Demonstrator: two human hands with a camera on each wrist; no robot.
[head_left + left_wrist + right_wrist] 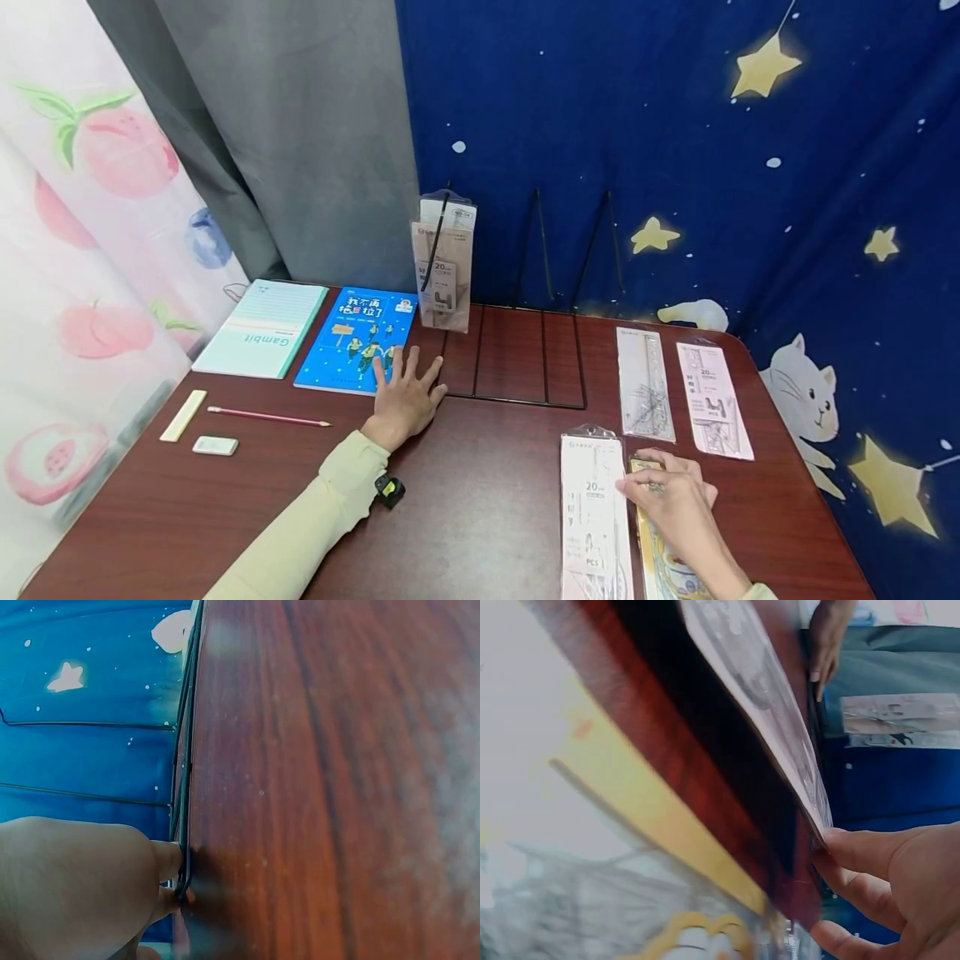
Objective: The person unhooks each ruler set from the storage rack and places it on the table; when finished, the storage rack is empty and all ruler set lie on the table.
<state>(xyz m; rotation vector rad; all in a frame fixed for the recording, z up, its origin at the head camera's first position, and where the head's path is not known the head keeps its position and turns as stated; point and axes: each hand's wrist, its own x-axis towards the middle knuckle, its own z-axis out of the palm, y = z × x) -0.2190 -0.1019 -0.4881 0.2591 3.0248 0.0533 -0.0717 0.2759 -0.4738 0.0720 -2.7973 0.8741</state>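
Pink packet point(592, 508), lower right: pickup seems underway, my right hand point(677, 492) pinching it, left hand point(405, 398) splayed at the rack point(546, 404); lifting wants steadiness.

Materials and finish by eye; clock from centre of head view.
Smooth, grained wood look on tabletop point(480, 483), satin sheen, 6 o'clock. Thin, smooth, black-finished metal in wire rack point(525, 402). Clear, glossy plastic over printed card on pink packet point(592, 517), 5 o'clock. Matt cloth in navy curtain point(600, 100), 1 o'clock, and grey curtain point(337, 83), 11 o'clock.
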